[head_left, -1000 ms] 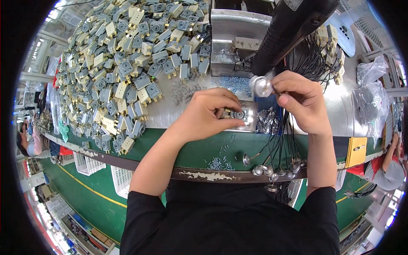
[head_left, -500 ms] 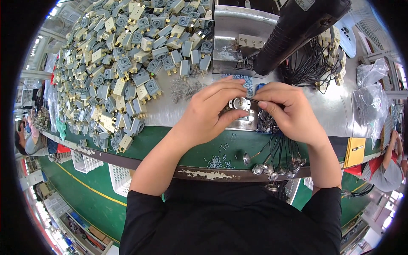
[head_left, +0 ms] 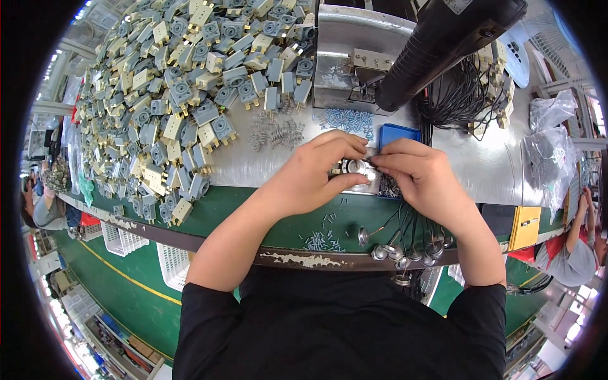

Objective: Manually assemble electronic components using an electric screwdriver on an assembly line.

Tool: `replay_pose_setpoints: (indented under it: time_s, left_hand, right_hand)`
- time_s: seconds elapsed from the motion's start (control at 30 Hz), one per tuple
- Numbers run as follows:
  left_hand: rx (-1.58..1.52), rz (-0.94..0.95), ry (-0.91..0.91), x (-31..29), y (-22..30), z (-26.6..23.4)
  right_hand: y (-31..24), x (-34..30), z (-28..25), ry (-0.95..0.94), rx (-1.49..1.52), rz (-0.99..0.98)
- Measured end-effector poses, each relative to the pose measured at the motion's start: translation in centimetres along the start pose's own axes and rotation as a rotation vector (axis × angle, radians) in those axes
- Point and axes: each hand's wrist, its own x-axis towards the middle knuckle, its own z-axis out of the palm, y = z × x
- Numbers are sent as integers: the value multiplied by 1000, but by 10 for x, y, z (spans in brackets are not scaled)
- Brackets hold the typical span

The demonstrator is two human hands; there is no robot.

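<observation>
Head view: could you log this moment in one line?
left hand: thumb and fingers around silver disc | right hand: fingertips at disc's right side | blue tray: partly under right hand | grey-and-cream blocks: piled left

Housings (head_left: 181,92) left of disc (head_left: 357,166), cables (head_left: 455,104) right

One black tool (head_left: 437,60), one blue tray (head_left: 399,134), one held metal cap (head_left: 356,166), at least seven other caps (head_left: 379,253) at the desk's (head_left: 285,234) front edge.

free passage between right hand (head_left: 419,171) and plastic bags (head_left: 548,155) over metal tabletop (head_left: 486,170); black tool (head_left: 437,57) blocks ahead
</observation>
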Motion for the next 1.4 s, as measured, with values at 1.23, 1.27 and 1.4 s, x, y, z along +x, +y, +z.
replay_pose_setpoints:
  time_s: [1.23,1.27,1.4]
  left_hand:
    - [-74,45,-74,5,-8,-8]
    - [-74,51,-67,5,-7,-8]
    - [-89,11,-78,5,-8,-8]
  right_hand:
    - [2,27,-13,-7,47,3]
    - [0,29,-15,-51,38,13]
    - [-1,32,-17,-104,75,22]
